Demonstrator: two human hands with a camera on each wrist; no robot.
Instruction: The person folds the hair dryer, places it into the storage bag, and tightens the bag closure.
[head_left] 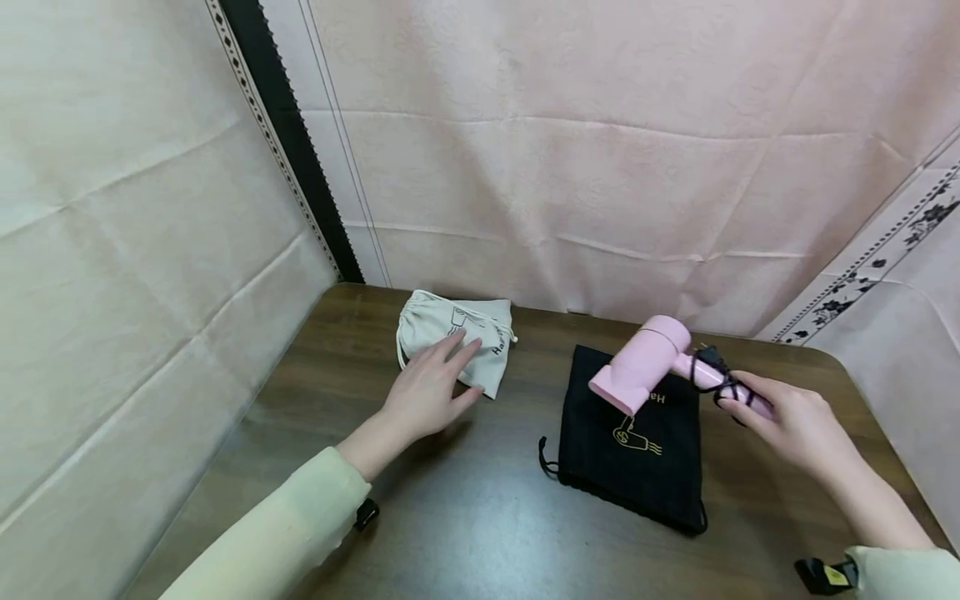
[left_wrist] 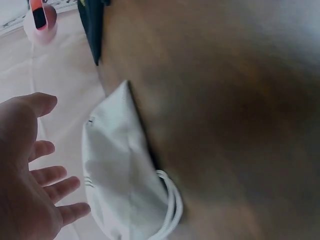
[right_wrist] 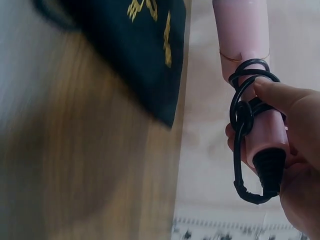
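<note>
A pink hair dryer [head_left: 641, 362] with its black cord [right_wrist: 243, 117] wound round the handle is held by my right hand [head_left: 806, 421], which grips the handle. Its head is over a black drawstring pouch [head_left: 630, 483] printed with a gold hair dryer drawing. My left hand [head_left: 427, 387] reaches over a white drawstring pouch [head_left: 491, 333] at the back of the table, fingers spread. In the left wrist view a gap shows between those fingers and the white pouch [left_wrist: 122, 165], and the hand holds nothing.
The brown wooden table [head_left: 465, 517] meets a pale cloth wall [head_left: 600, 183] along its back edge. Another cloth wall [head_left: 135, 250] rises on the left, and a third on the right. The black pouch's cord [head_left: 549, 458] sticks out to its left.
</note>
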